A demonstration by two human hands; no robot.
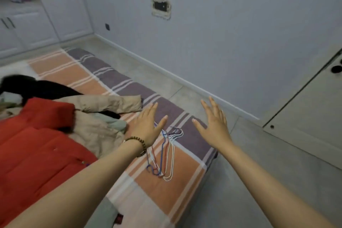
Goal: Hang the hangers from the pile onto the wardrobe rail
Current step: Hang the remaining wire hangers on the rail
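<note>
A small pile of thin wire hangers (166,155), blue, red and white, lies on the striped bed cover (177,187) near the bed's right edge. Their hooks point towards the far side. My left hand (148,126), with a bead bracelet on the wrist, hovers flat and open just above the left of the pile. My right hand (214,122) is stretched out open to the right of the pile, over the bed's edge and the floor. Neither hand holds anything. A white wardrobe (37,15) stands at the far left; its rail is not visible.
A red padded jacket (37,146), a beige coat (100,116) and a black garment (37,87) lie heaped on the bed's left side. A grey tiled floor (259,181) runs between bed and wall. A white door (314,109) stands at the right.
</note>
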